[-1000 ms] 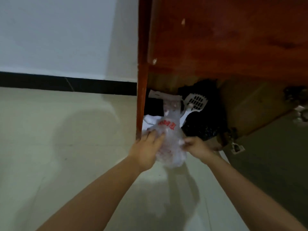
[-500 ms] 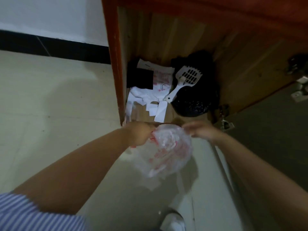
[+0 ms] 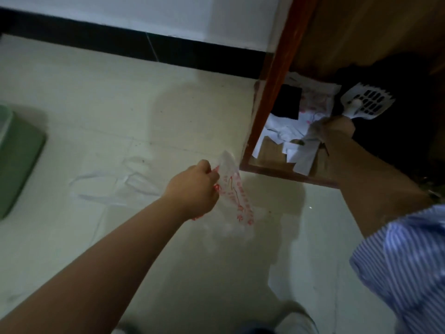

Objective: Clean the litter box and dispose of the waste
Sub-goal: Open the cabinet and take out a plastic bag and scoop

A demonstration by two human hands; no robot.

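My left hand (image 3: 195, 189) is closed on a clear plastic bag with red print (image 3: 234, 196), which hangs over the floor in front of the cabinet. My right hand (image 3: 332, 127) reaches into the open wooden cabinet (image 3: 277, 75) and grips the handle of a white slotted litter scoop (image 3: 368, 102). The scoop's head rests against a black plastic bag (image 3: 409, 116) at the back of the cabinet. A green litter box (image 3: 16, 160) shows partly at the left edge.
White paper scraps and printed bags (image 3: 286, 133) lie on the cabinet floor beside a black flat object (image 3: 287, 104). A crumpled clear bag (image 3: 115, 186) lies on the pale tiled floor. A black baseboard runs along the white wall. My shoe (image 3: 296, 319) is at the bottom.
My right hand has let go of the printed bag and reached into the cabinet to the scoop's handle. My left hand alone holds the bag. The view has turned left, showing the green box.
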